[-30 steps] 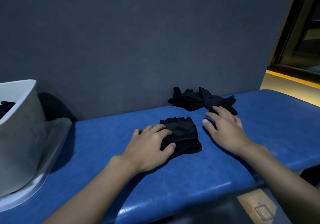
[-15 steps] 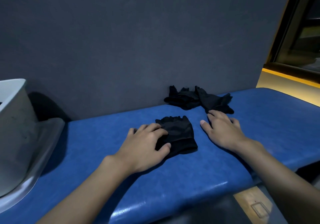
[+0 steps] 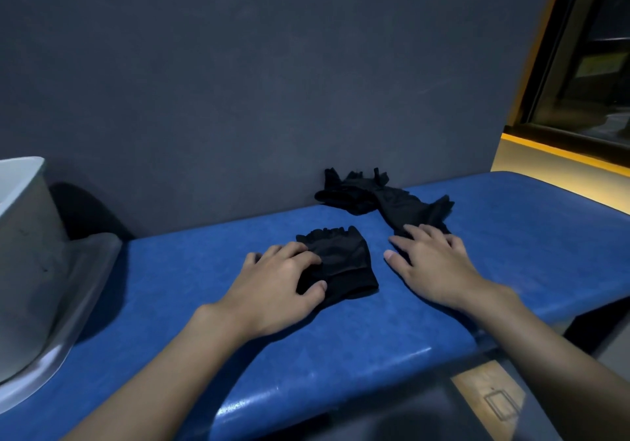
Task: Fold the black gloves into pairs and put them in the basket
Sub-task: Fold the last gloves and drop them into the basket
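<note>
Now the left hand (image 3: pixel 279 284) curls over the folded pair of gloves (image 3: pixel 344 263) mid-way along the blue counter (image 3: pixel 204 287), fingers and thumb clasping its left edge, likely to keep the fold from springing open. The right hand (image 3: pixel 433 263) lies flat, fingers straight, tips touching the loose gloves (image 3: pixel 405 207) heaped against the wall — apparently staged for later. The grey basket (image 3: pixel 24 236) stands well apart, far left.

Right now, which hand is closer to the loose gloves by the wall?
Right. The right hand lies flat with its fingertips at the near end of the loose gloves; the left hand is on the folded pair, farther off.
</note>
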A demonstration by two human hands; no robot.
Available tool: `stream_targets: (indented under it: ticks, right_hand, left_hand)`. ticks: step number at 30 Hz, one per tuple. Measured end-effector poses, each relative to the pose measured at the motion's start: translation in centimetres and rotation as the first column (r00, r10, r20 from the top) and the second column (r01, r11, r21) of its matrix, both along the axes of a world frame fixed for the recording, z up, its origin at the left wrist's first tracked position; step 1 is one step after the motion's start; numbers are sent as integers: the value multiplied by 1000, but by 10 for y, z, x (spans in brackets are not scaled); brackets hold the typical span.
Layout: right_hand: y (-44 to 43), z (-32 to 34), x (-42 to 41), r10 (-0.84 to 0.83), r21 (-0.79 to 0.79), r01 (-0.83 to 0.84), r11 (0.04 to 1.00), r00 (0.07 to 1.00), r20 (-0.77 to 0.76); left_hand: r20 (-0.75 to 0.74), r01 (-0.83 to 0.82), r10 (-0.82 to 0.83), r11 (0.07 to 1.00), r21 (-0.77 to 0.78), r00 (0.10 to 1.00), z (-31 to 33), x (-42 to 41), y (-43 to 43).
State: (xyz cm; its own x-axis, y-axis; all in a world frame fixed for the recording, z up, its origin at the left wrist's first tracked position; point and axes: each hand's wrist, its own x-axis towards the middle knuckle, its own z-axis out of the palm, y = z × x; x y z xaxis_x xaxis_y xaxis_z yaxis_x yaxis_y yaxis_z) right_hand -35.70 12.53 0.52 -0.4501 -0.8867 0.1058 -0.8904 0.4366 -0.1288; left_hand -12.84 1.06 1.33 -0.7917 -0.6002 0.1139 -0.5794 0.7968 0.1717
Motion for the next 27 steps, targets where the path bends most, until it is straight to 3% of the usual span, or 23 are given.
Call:
stream_targets:
  ticks: [7,12,15,18,22,25,27]
  right_hand:
    - [4,12,0,1,-168,17,986,994,105]
    - [15,26,9,175,-484,17,875,921,348]
    - [19,36,18,338,-631,64,773,799,496]
    - [20,42,28,469,-702,153,695,643,605]
    - [20,47,41,606,-696,283,659,348,715]
    - [20,50,50,657,-667,340,663,165,736]
    - [20,50,52,681,-662,357,659,91,727]
  left_hand:
    - [2,3,-3,1000,10,1000,2,-2,1]
    - [-96,-12,11,1000,-14,995,9,-5,2]
    - [-218,-6,13,999,33,976,15,-9,7]
    - [-362,23,43,984,175,931,19,-11,12]
    - [-535,138,138,886,443,833,23,-15,17]
    - [-622,182,222,835,519,751,24,-17,15]
    - [-641,186,248,827,531,726,26,-17,13]
